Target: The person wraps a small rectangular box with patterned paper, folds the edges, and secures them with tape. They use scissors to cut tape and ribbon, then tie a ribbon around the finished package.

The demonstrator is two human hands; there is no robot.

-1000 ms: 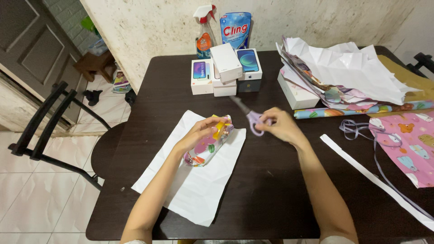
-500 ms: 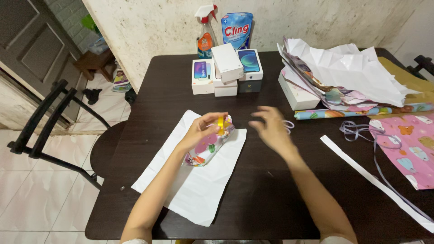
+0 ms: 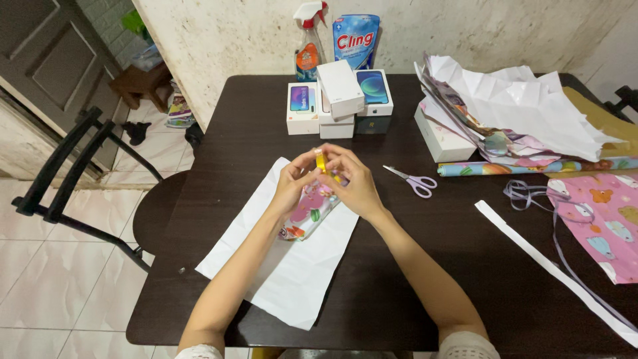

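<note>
- Dark brown worktop [image 3: 412,266] carries everything; a black chair [image 3: 73,179] stands at its nine o'clock side.
- White sheet of paper [image 3: 292,272] lies spread at the worktop's middle, under the small parcel.
- Crumpled white and patterned papers [image 3: 525,106] pile up at two o'clock, with a pink printed sheet [image 3: 605,213] at three o'clock and a purple ribbon [image 3: 525,193] beside it.
- Boxes [image 3: 339,100] stand stacked at twelve o'clock, in front of a spray bottle [image 3: 309,46] and a blue pouch [image 3: 355,40].
- Parcel [image 3: 309,209], wrapped in bright patterned paper, rests on the white sheet, its far end lifted between both hands.
- Scissors [image 3: 412,181], with purple handles, now lie on the worktop at one o'clock of the parcel; a second ago the right hand held them, so the cutting appears finished.
- Left hand [image 3: 296,179] pinches the yellow ribbon [image 3: 321,161] atop the parcel, as before.
- Right hand [image 3: 355,183], emptied of the scissors, has come across and grips the same ribbon end with fingertips closed.
</note>
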